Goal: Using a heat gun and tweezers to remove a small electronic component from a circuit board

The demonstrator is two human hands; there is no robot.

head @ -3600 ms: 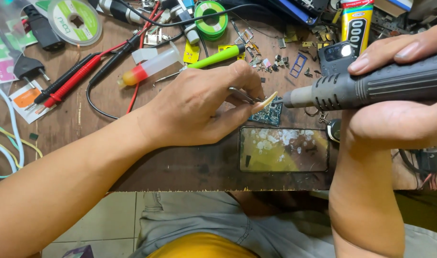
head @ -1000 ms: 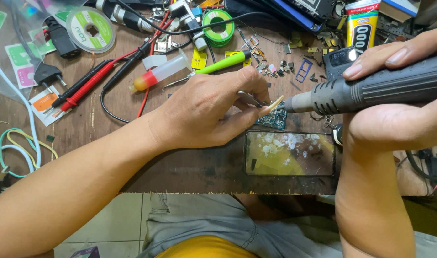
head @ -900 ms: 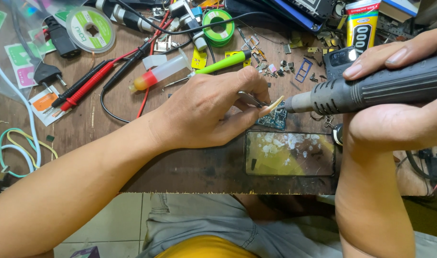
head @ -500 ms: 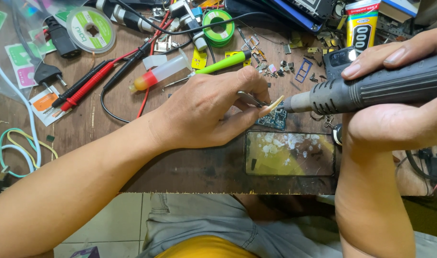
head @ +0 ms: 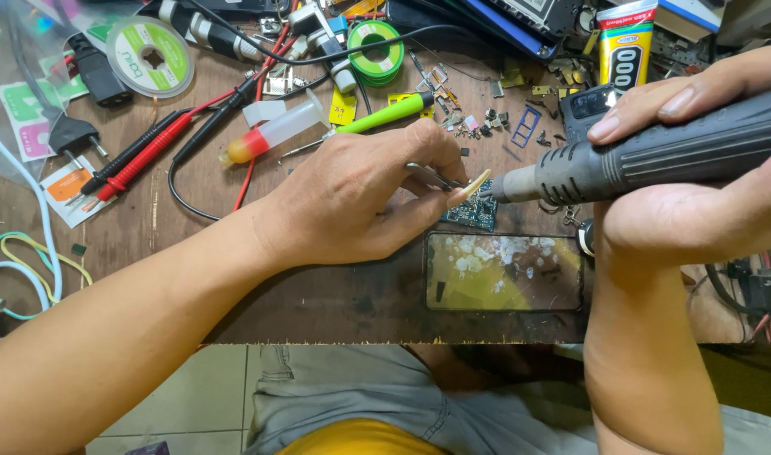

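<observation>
Now circuit board point(head: 473, 214) under left hand point(head: 360, 198) fingertips, right hand point(head: 697, 202) gripping rotary tool point(head: 646, 160).

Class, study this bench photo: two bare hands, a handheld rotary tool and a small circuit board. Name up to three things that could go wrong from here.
1. The rotary tool tip works right beside the left hand fingertips; a slip could likely cut them.
2. The small circuit board is steadied only by tweezers, so it might skid or flick away.
3. The glass panel lies just below the board; debris or a slipped tip could scratch it.
</observation>
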